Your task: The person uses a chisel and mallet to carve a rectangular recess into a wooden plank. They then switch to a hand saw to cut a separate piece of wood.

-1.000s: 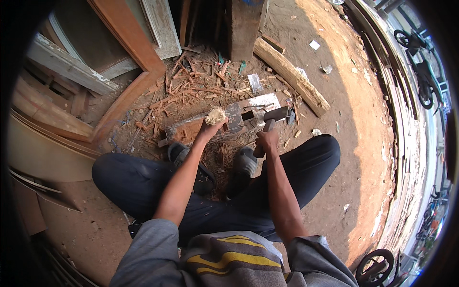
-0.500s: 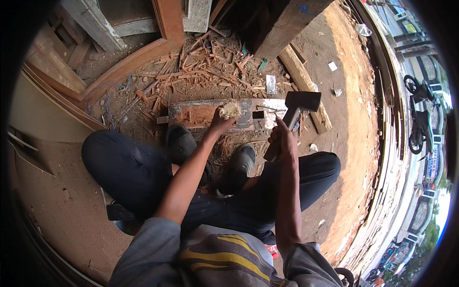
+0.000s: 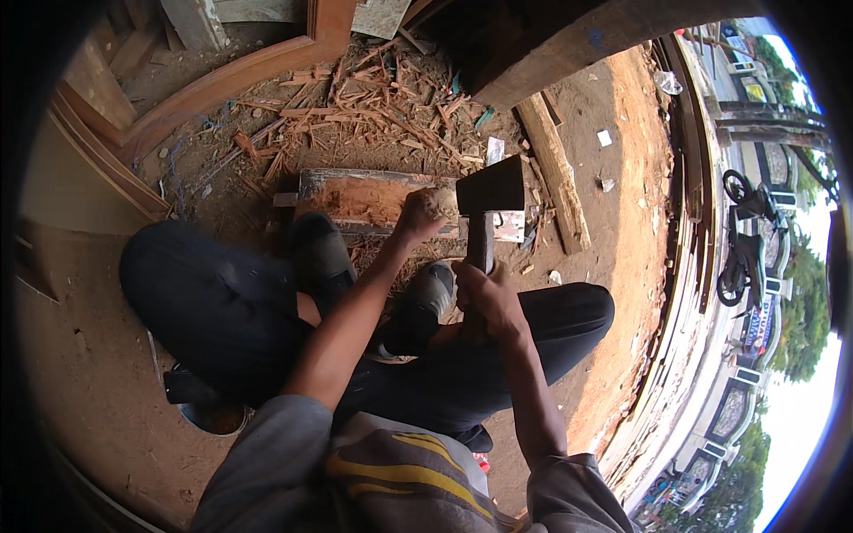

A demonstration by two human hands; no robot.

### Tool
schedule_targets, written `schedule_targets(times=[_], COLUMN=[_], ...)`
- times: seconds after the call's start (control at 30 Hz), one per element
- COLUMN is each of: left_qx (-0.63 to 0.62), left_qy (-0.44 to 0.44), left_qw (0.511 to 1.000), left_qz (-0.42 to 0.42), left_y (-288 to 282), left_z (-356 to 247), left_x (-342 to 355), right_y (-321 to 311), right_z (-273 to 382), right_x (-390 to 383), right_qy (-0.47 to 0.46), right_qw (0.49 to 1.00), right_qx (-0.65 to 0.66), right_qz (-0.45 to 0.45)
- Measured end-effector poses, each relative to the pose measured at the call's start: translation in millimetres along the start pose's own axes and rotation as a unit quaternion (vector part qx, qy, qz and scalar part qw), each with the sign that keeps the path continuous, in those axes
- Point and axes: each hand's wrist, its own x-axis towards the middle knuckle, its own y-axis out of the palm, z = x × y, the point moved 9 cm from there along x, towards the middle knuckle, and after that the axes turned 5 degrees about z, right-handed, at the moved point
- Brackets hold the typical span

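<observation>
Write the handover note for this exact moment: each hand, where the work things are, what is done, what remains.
Left hand: fisted around a chisel-like tool, mostly hidden, on the wood block.
Right hand: gripping the handle of the mallet, head raised beside the left fist.
Wood block lies flat on the ground, pinned by both shoes. Part of its top is freshly cut, reddish and rough.
Wood chips litter the ground behind it.
Done: some top surface is cut away.
Left: the block's far left end looks grey and uncut; how deep the cut should go cannot be told.
</observation>
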Motion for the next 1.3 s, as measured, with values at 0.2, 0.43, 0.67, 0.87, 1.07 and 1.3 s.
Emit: schedule_targets(times=[0.2, 0.43, 0.67, 0.87, 1.07, 1.3], left_qx=[-0.078, -0.031, -0.091, -0.083, -0.077, -0.04], left_qy=[-0.002, -0.034, 0.011, -0.004, -0.031, 0.033], left_qw=[0.997, 0.999, 0.996, 0.996, 0.996, 0.997], left_qz=[-0.019, -0.023, -0.012, -0.025, -0.03, -0.061], left_y=[-8, -13, -16, -16, -13, -20], left_z=[-1, -3, -8, 0, 13, -22], left_x=[-9, -10, -16, -17, -22, -17], right_y=[-56, -44, 24, -52, -53, 36], right_z=[115, 165, 19, 169, 204, -4], right_x=[-56, -73, -14, -88, -105, 0], right_qy=[-0.204, -0.356, 0.066, -0.249, -0.43, 0.012], right_qw=[0.961, 0.874, 0.995, 0.954, 0.867, 0.999], right_qx=[0.099, 0.254, 0.032, 0.121, 0.083, 0.014], right_qz=[-0.157, -0.212, 0.066, -0.116, -0.238, 0.043])
